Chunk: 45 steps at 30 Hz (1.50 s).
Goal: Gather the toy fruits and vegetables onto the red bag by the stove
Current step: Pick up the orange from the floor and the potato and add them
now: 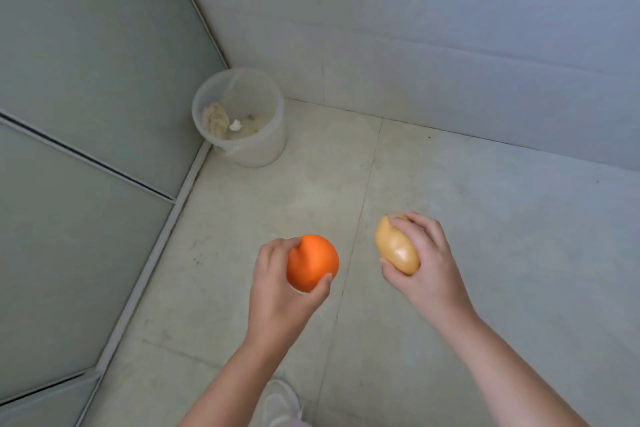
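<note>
My left hand (pixel 277 291) grips a round toy orange (pixel 311 262), thumb on its right side and fingers curled behind it. My right hand (pixel 420 267) holds a tan toy potato (pixel 394 246), fingers wrapped over its top and right side. Both hands hover above a pale tiled floor, about a hand's width apart. Neither the red bag nor the stove is in view.
A translucent plastic bin (pixel 242 114) with scraps inside stands in the corner where a grey glass panel (pixel 86 80) meets a white wall (pixel 450 28). A metal track (pixel 162 243) runs along the panel's foot. My shoe (pixel 280 402) shows at the bottom edge.
</note>
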Tool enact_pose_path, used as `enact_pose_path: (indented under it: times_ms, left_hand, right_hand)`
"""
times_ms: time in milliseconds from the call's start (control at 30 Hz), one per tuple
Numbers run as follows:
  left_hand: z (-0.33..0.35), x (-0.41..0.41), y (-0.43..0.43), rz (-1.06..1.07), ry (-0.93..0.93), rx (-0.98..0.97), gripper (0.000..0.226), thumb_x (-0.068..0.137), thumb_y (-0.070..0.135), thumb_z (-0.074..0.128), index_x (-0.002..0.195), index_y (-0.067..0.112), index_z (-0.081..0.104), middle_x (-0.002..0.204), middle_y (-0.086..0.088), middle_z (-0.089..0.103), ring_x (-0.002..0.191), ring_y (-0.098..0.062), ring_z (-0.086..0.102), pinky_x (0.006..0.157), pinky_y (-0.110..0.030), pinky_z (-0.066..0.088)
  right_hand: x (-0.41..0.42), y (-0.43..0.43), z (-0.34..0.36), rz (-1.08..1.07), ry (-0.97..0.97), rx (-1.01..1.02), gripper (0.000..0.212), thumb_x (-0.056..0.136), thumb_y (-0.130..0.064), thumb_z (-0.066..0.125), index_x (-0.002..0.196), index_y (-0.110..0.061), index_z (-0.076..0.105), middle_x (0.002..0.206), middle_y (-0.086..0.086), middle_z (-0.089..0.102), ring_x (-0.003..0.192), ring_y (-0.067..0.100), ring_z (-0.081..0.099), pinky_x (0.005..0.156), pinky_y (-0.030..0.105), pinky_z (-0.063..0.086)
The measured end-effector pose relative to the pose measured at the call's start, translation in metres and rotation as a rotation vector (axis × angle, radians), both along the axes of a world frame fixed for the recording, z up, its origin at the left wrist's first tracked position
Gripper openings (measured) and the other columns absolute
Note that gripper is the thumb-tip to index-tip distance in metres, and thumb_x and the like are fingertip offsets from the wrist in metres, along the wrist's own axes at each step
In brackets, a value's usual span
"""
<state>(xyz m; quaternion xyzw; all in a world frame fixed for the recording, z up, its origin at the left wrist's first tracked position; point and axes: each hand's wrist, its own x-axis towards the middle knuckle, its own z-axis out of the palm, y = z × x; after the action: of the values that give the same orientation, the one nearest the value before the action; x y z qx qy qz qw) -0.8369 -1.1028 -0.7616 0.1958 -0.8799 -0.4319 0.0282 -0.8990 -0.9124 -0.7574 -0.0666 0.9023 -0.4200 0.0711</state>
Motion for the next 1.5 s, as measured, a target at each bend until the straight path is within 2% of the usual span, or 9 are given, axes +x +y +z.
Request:
enact_pose_path:
  times_ms: [133,267,400,600,767,900,1100,1300,1500]
  left_hand:
    - [0.096,-0.003,-0.006,0.077,0.054,0.023,0.054,0.059,0.036,0.072,0.108,0.028,0.052,0.108,0.007,0.049,0.100,-0.005,0.048,0.085,-0.034,0.047]
    - [0.187,-0.002,-0.009,0.130,0.099,0.046,0.054,0.060,0.037,0.072,0.110,0.030,0.054,0.111,0.013,0.049,0.101,0.000,0.050,0.084,-0.035,0.049]
    - [0.269,-0.006,-0.004,0.195,0.173,0.095,0.054,0.062,0.037,0.072,0.111,0.033,0.052,0.113,0.015,0.047,0.103,0.006,0.047,0.082,-0.028,0.048]
    - [0.366,-0.009,0.004,0.353,0.241,0.291,0.046,0.072,0.020,0.076,0.112,0.030,0.055,0.115,0.011,0.052,0.089,0.015,0.051,0.066,-0.004,0.043]
    - [0.433,-0.003,0.006,0.414,0.331,0.366,0.046,0.073,0.021,0.077,0.113,0.030,0.057,0.117,0.005,0.056,0.096,-0.002,0.058,0.070,-0.017,0.047]
    - [0.481,0.006,0.006,0.398,0.380,0.312,0.044,0.071,0.024,0.078,0.103,0.042,0.054,0.114,0.009,0.053,0.089,0.005,0.056,0.065,-0.010,0.046]
    - [0.547,0.036,-0.004,0.385,0.450,0.211,0.044,0.057,0.036,0.073,0.095,0.048,0.054,0.110,0.016,0.052,0.096,-0.003,0.056,0.071,-0.017,0.048]
    - [0.606,0.071,-0.021,0.356,0.535,0.083,0.050,0.051,0.046,0.071,0.100,0.042,0.059,0.110,0.018,0.053,0.097,0.003,0.054,0.073,-0.010,0.044]
    - [0.640,0.096,-0.054,0.406,0.582,0.014,0.052,0.053,0.046,0.068,0.103,0.040,0.058,0.110,0.021,0.051,0.104,0.003,0.050,0.083,-0.023,0.045]
  right_hand:
    - [-0.007,-0.017,0.092,0.028,0.052,-0.040,0.055,0.066,-0.005,0.076,0.117,-0.018,0.058,0.122,-0.006,0.040,0.115,0.007,0.040,0.093,-0.001,0.021]
    - [-0.009,-0.026,0.182,0.037,0.113,-0.075,0.057,0.066,-0.005,0.077,0.118,-0.020,0.057,0.123,-0.005,0.041,0.117,0.008,0.040,0.091,0.009,0.028]
    - [-0.011,-0.024,0.261,0.011,0.209,-0.094,0.058,0.065,-0.004,0.077,0.117,-0.021,0.057,0.123,-0.006,0.042,0.114,0.012,0.043,0.088,0.012,0.029]
    - [-0.009,-0.030,0.359,0.014,0.305,-0.169,0.053,0.064,-0.021,0.069,0.116,-0.023,0.057,0.123,-0.006,0.045,0.111,0.003,0.042,0.087,-0.002,0.027]
    - [-0.010,-0.033,0.431,0.083,0.357,-0.214,0.053,0.065,-0.023,0.068,0.117,-0.023,0.057,0.124,-0.003,0.048,0.113,0.002,0.043,0.088,0.001,0.030]
    - [-0.007,-0.034,0.481,0.116,0.414,-0.263,0.052,0.065,-0.023,0.068,0.116,-0.022,0.058,0.124,0.002,0.050,0.113,-0.012,0.038,0.088,-0.001,0.028]
    - [0.006,-0.032,0.553,0.197,0.547,-0.315,0.050,0.067,-0.029,0.066,0.116,-0.018,0.059,0.117,0.004,0.054,0.113,0.007,0.047,0.090,0.004,0.032]
    - [0.018,-0.048,0.609,0.307,0.618,-0.347,0.051,0.065,-0.021,0.069,0.114,-0.027,0.057,0.112,-0.003,0.052,0.113,0.004,0.046,0.089,0.003,0.032]
    - [0.031,-0.075,0.643,0.402,0.683,-0.336,0.054,0.064,-0.024,0.069,0.114,-0.034,0.052,0.110,-0.019,0.044,0.114,0.003,0.045,0.088,0.003,0.032]
